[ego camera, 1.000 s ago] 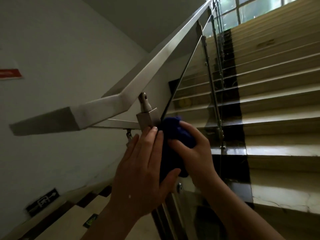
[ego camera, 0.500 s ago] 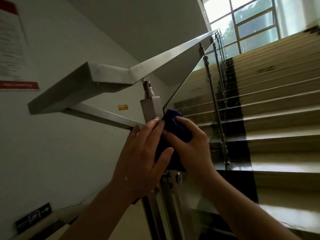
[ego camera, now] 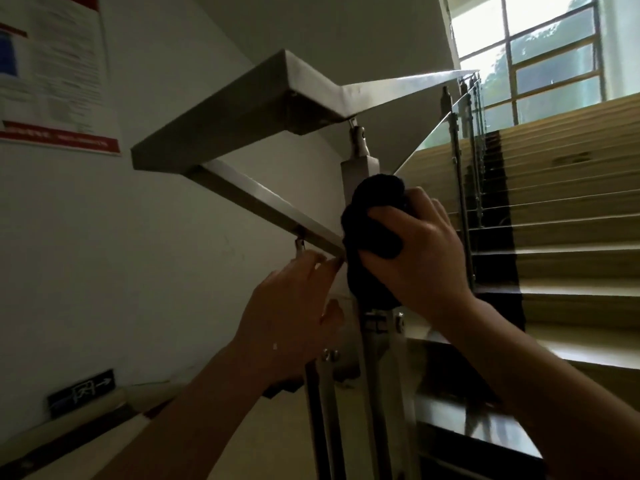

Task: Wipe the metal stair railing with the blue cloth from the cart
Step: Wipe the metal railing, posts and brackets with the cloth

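Observation:
The metal stair railing bends overhead, a flat steel handrail carried by a square upright post. A dark blue cloth, almost black in this light, is bunched against the post just below its top. My right hand grips the cloth and presses it onto the post. Lower and to the left, my left hand has its fingers spread, with the fingertips near the lower rail where it meets the post. It holds nothing. The cart is not in view.
A glass panel runs up beside the stairs on the right, with more steel posts behind it. A white wall on the left carries a notice and a small exit sign. A bright window is at the top right.
My left hand has come off the cloth and dropped left toward the lower rail. My right hand keeps the cloth on the post. The view has tilted further upward.

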